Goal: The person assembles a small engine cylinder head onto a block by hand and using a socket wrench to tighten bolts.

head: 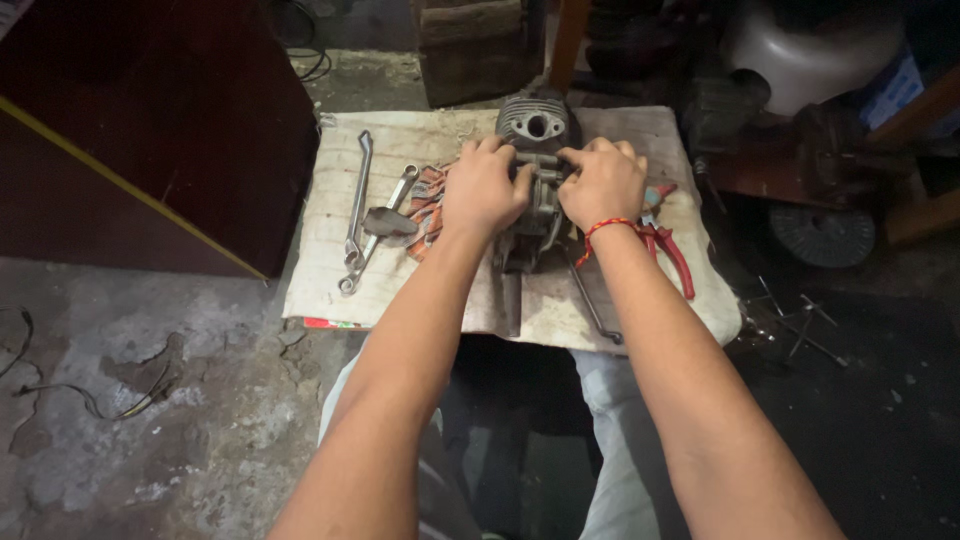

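**Q:** Workshop floor, head view: what carries the things?

**A:** Rough concrete floor (150, 400) surrounds a low, pale, worn surface (330, 280). A dark cabinet (150, 130) stands to its left; clutter lies beyond its right edge.

**Q:** Where is the engine part?

**A:** The grey engine cylinder (537, 125), finned, with an oval port facing up, sits at the middle of the far edge and reaches toward the centre.

**Q:** And the hands?

**A:** The left hand (485, 190) and right hand (602, 183) both rest on the cylinder's middle section, fingers curled down onto it in a closed grip, thumbs pointing inward. A red thread circles the right wrist.

**Q:** What else lies there?

**A:** Two wrenches (362, 215) lie toward the left edge, red-handled pliers (668, 250) toward the right edge, and a thin metal rod (592, 305) near the front edge.
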